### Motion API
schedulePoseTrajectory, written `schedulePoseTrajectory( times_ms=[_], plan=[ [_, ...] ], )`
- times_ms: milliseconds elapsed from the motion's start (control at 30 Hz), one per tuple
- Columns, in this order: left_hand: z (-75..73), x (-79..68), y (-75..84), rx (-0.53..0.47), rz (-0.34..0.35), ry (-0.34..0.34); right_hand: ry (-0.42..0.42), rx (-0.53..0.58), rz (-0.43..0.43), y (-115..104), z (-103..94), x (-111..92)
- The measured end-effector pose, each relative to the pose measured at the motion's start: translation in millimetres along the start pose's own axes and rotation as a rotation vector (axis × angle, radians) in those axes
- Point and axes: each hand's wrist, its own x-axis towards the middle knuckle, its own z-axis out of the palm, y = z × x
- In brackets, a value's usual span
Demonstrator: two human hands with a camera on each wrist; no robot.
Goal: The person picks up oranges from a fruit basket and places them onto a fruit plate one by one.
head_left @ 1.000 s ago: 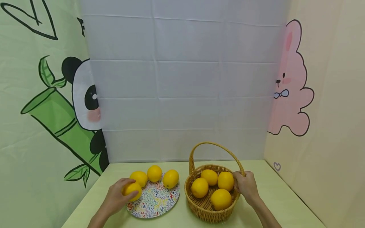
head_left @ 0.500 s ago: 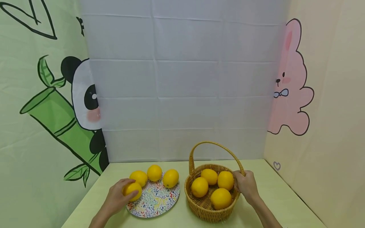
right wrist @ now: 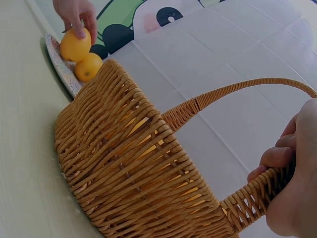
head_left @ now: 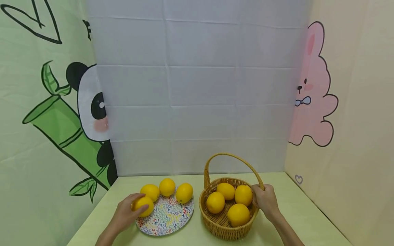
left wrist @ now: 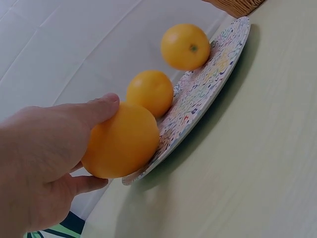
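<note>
My left hand (head_left: 123, 212) pinches a yellow-orange orange (head_left: 146, 207) between thumb and fingers at the left rim of a round plate (head_left: 169, 220) with a multicoloured squiggle pattern. Three more oranges lie along the plate's far side, one of them (head_left: 184, 193) toward the right. In the left wrist view the held orange (left wrist: 126, 141) overlaps the plate's edge. A woven wicker basket (head_left: 226, 233) stands right of the plate, with several oranges inside. My right hand (head_left: 267, 202) grips the lower right end of its arched handle (right wrist: 247, 201), fingers curled round it.
The pale yellow-green table (head_left: 295, 212) carries the plate and basket, with a narrow gap between them. A grey cloth backdrop (head_left: 200, 102) hangs behind. Side panels show a panda with bamboo (head_left: 61, 119) at left and a pink rabbit (head_left: 317, 89) at right.
</note>
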Motion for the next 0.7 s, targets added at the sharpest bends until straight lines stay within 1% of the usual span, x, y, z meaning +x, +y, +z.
schedulePoseTrajectory(
  times_ms=[133, 467, 600, 700],
  plan=[
    [-0.4, -1.2, -0.8, -0.005, -0.015, -0.015, 0.003, 0.003, 0.004, 1.4, 0.0, 0.0],
    [-0.8, -2.3, -1.5, 0.005, -0.009, -0.004, 0.002, 0.018, 0.007, 1.7, 0.1, 0.1],
    [-0.9, -1.4, -1.2, 0.017, 0.002, -0.001, 0.002, 0.02, 0.006, 1.9, 0.1, 0.5],
    [-1.6, -0.8, -0.9, 0.021, 0.025, 0.008, 0.003, 0.02, 0.007, 2.3, 0.2, 0.7]
  ],
)
